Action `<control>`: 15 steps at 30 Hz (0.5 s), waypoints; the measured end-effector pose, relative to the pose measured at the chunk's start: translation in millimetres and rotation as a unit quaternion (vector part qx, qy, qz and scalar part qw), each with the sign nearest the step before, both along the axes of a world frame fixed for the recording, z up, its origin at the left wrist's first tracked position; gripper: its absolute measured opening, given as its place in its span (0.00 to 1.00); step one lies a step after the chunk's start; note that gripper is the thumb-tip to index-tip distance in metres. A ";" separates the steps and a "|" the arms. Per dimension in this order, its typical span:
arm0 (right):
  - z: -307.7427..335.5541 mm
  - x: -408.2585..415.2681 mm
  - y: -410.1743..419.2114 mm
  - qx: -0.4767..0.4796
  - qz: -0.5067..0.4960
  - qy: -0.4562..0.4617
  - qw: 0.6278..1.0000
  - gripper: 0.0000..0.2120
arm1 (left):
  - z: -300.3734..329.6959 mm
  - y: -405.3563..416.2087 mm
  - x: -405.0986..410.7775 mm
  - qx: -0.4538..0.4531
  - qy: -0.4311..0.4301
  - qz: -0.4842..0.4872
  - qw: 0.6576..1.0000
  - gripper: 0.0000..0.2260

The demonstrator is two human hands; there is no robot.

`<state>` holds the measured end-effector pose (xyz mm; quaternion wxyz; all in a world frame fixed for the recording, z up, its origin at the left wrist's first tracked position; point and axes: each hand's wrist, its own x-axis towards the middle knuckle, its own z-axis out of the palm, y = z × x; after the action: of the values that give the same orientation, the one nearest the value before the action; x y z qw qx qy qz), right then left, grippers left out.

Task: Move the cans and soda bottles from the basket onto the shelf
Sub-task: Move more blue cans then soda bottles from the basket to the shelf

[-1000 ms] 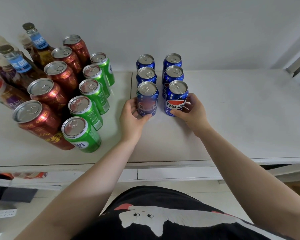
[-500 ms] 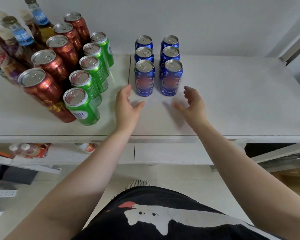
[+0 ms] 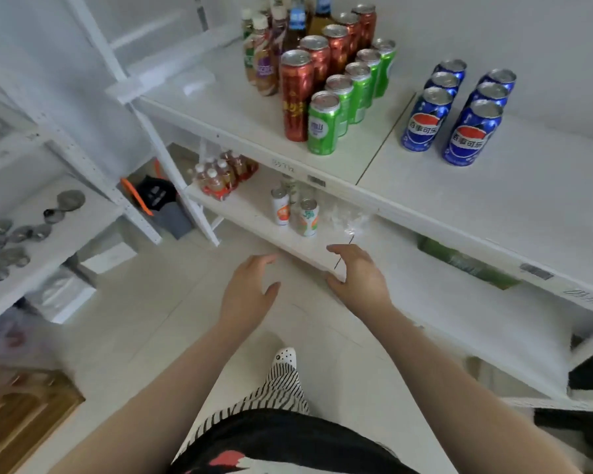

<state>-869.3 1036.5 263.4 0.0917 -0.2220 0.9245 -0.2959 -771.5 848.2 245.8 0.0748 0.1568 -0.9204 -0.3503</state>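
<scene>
1. hovering over the floor below the shelf [image 3: 493, 206], your left hand [image 3: 245, 295] and right hand [image 3: 358, 280] both hang empty, fingers spread and loosely curved, gripping nothing.
2. up and beyond your right fingertips, six blue cans [image 3: 456, 111] stand upright on the shelf in two rows of three, the rows just beside each other, cans in each row touching or nearly so.
3. up past your left fingertips stand a row of green cans [image 3: 348, 97] and a row of taller red cans [image 3: 317, 73], side by side; behind them, farther from your fingers, is a cluster of bottles [image 3: 269, 53].
4. no basket is clearly in view; a wooden edge [image 3: 21, 425] sits low, well off to the side of your left wrist, and whether that is part of it cannot be told.
5. just beyond your fingertips, on the lower shelf [image 3: 425, 302], two small cans [image 3: 295, 212] stand together, with a wrapped pack of small bottles [image 3: 225, 174] farther on.
6. judging by their sealed tops, any cans left to move are likely full: fairly heavy for their size, stiff-walled, smooth and apt to slip. wrap your fingers round the middle of the body, thumb opposite, and set each down flat.
7. glass bottles would be heavier and breakable; take them round the body rather than the neck, and keep them clear of neighbours when you set them down.
</scene>
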 end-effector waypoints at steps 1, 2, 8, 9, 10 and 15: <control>-6.8 13.0 -11.5 0.019 0.025 -0.008 0.999 0.23 | -4.8 -8.6 21.9 -0.003 -0.019 0.018 1.000 0.21; -13.2 27.8 -24.9 0.040 0.054 -0.015 0.998 0.23 | -9.8 -17.8 46.3 -0.009 -0.038 0.036 0.999 0.21; -32.3 111.9 -100.0 0.116 0.197 -0.038 0.973 0.23 | -31.9 -69.2 167.8 -0.026 -0.133 0.125 0.983 0.20; -34.3 127.9 -115.7 0.124 0.222 -0.030 0.967 0.23 | -33.7 -80.7 188.6 -0.026 -0.142 0.142 0.979 0.21; -36.2 143.4 -131.3 0.131 0.244 -0.024 0.961 0.23 | -36.7 -92.6 209.1 -0.023 -0.149 0.156 0.976 0.21; -50.7 237.0 -225.4 0.161 0.327 -0.013 0.931 0.24 | -52.3 -162.8 327.7 0.002 -0.194 0.219 0.956 0.23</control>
<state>-632.3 811.1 212.7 0.2299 -0.4907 0.8346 -0.0991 -443.9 685.4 193.5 -0.0308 0.4195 -0.8598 -0.2896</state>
